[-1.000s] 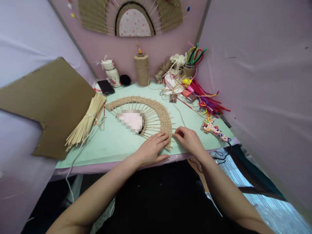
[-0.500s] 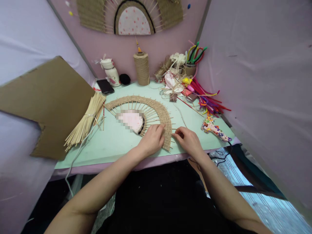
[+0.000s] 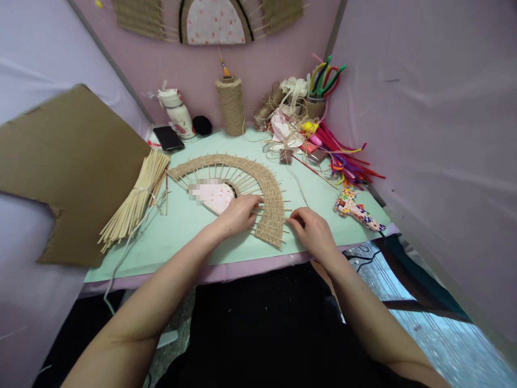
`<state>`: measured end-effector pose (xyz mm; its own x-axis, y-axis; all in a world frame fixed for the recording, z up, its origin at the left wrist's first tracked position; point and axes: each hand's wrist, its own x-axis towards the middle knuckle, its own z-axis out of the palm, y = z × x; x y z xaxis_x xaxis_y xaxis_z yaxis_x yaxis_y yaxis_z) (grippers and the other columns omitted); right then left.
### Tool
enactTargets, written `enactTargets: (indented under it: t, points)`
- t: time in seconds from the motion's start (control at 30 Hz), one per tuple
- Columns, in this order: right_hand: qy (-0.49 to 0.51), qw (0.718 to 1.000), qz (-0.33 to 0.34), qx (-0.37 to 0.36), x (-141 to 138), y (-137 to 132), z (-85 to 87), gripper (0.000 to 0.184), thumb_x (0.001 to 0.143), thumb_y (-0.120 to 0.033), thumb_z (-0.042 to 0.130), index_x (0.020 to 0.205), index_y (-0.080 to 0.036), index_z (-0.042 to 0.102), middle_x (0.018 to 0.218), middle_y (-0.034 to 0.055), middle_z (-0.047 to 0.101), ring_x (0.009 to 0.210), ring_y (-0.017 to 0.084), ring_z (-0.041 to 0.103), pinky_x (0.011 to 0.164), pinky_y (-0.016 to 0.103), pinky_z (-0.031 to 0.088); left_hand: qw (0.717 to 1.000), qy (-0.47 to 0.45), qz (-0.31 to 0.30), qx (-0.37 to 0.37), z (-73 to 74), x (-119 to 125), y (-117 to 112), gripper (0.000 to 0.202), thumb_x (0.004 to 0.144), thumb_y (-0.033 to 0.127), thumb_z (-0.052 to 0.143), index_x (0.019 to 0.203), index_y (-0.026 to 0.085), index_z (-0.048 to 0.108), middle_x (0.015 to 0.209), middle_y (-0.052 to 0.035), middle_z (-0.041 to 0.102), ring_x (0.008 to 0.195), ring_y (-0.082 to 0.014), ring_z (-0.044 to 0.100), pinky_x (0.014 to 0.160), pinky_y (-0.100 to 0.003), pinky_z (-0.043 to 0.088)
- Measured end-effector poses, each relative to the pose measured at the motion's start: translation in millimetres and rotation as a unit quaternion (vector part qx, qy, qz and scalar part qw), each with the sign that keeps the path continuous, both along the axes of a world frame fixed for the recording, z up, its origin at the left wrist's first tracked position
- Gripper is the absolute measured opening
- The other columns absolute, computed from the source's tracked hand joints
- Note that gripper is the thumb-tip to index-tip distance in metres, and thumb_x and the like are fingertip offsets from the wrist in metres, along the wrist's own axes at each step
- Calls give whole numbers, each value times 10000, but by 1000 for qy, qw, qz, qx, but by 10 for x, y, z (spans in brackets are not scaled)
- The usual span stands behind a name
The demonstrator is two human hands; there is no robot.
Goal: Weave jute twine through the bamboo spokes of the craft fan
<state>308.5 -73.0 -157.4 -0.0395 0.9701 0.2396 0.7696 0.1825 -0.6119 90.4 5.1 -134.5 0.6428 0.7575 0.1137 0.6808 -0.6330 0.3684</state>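
Observation:
A half-round woven jute fan (image 3: 258,178) with wooden stick spokes lies flat on the mint green table (image 3: 186,237). My left hand (image 3: 238,213) rests on the spokes inside the woven band, fingers stretched toward the band, beside a pink fabric centre (image 3: 216,195). My right hand (image 3: 313,231) sits at the fan's right end, fingers curled in a pinch at the stick tips; what it pinches is too small to make out. A thin twine strand (image 3: 299,188) runs from there toward the back.
A bundle of sticks (image 3: 133,199) and a cardboard sheet (image 3: 68,167) lie at left. At the back stand a twine spool (image 3: 231,105), a bottle (image 3: 175,113), a phone (image 3: 168,138), raffia and pipe cleaners (image 3: 343,159). A patterned glue gun (image 3: 357,210) lies at right.
My left hand has slid from the fan's lower end up and left onto the spokes. My right hand has stayed at the fan's right end. The view has tilted slightly down.

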Motion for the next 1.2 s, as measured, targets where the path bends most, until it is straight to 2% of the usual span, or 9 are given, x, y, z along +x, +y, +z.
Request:
enactTargets:
  t: [0.3, 0.5, 0.67, 1.0, 1.2]
  points:
    - [61, 996, -54, 21, -8, -16, -2, 138, 838, -311, 583, 767, -198, 545, 737, 12, 601, 674, 154, 548, 670, 277, 406, 998, -59, -15, 0, -39, 19, 11, 344, 787, 112, 544, 1124, 168, 580, 961, -81, 674, 931, -232, 617, 817, -395, 478]
    - [169, 980, -93, 35, -24, -78, 69, 223, 796, -359, 648, 879, -210, 504, 768, 1, 608, 685, 153, 562, 683, 283, 446, 995, -99, -14, -13, 100, -60, -46, 347, 810, 151, 561, 1155, 189, 555, 964, -59, 669, 922, -200, 621, 818, -368, 476]
    - [196, 977, -72, 44, -42, -97, 118, 222, 800, -344, 661, 875, -219, 494, 758, -6, 604, 710, 155, 574, 710, 292, 457, 993, -114, -18, -32, 198, -111, -90, 346, 817, 167, 571, 1160, 200, 543, 974, -46, 663, 921, -182, 614, 850, -363, 468]
    - [196, 976, -65, 66, -68, -140, 128, 241, 790, -335, 680, 895, -215, 499, 755, -8, 609, 679, 146, 579, 684, 280, 469, 990, -131, -21, -38, 223, -152, -111, 373, 804, 156, 566, 1173, 197, 531, 972, -38, 654, 917, -176, 605, 849, -366, 464]
    - [204, 976, -27, 67, -69, -160, 155, 120, 830, -294, 619, 770, -203, 570, 712, -6, 606, 685, 139, 562, 692, 270, 465, 989, -141, -24, -42, 262, -188, -126, 377, 792, 152, 574, 1164, 197, 532, 956, -33, 651, 897, -170, 599, 829, -354, 471]
